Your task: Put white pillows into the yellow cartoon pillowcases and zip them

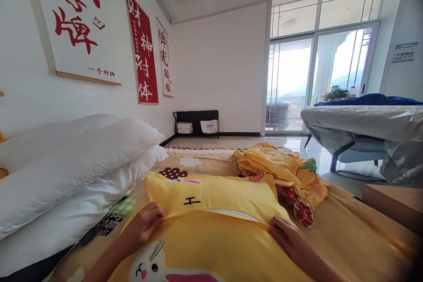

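In front of me on the bed lies a yellow pillowcase printed with rabbit faces. A slit runs across its middle, and a strip of white pillow shows through it. My left hand pinches the edge of this opening at the left end. At the right end, the fingers of my right hand are closed on the same edge, which is drawn fairly straight between both hands. How much of the pillow lies inside is hidden by the cloth.
White pillows are piled on the left. A crumpled yellow cloth lies beyond the pillowcase on the patterned bed cover. Farther off are a covered table, a cardboard box and a low black rack.
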{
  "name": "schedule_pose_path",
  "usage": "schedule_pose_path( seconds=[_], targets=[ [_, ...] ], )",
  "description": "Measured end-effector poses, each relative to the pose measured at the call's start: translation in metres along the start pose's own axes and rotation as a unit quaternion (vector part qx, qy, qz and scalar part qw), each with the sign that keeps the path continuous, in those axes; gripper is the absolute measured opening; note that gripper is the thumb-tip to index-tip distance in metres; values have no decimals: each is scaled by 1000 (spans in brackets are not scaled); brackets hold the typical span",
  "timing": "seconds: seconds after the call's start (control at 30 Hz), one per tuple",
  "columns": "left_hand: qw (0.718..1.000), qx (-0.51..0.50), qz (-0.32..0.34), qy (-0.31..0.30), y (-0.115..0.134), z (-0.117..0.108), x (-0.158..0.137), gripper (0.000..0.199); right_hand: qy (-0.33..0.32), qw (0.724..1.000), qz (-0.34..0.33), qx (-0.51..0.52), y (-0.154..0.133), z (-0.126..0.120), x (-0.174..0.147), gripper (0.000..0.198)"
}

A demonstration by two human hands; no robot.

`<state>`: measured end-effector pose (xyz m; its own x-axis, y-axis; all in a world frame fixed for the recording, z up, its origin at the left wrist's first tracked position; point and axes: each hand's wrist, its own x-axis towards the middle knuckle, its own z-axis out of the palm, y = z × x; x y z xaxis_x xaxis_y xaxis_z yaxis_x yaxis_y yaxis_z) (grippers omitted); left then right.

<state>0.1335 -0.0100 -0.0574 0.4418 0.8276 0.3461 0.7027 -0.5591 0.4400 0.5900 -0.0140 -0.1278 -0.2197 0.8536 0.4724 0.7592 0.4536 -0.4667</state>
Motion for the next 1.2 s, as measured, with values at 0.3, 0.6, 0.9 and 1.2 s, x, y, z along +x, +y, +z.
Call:
schedule_pose_path(
  seconds=[0.3, 0.6, 0.9, 1.2],
  targets=[
    [998, 28, -59, -17, -9, -5, 5, 23, 98, 995, -17, -29, 0, -10, -3, 41],
    [993, -79, -88, -1, -29, -9, 29, 40, 51, 997, 50, -14, 10, -14, 22, 40],
    [989, 129, -72, 4, 37, 15, 108, 40, -14, 989, 25, -144, -69, 17, 93, 31],
    [974, 185, -128, -5, 5, 101, 141, 50, -61, 991, 54, -104, -73, 88, 123, 45]
  ],
)
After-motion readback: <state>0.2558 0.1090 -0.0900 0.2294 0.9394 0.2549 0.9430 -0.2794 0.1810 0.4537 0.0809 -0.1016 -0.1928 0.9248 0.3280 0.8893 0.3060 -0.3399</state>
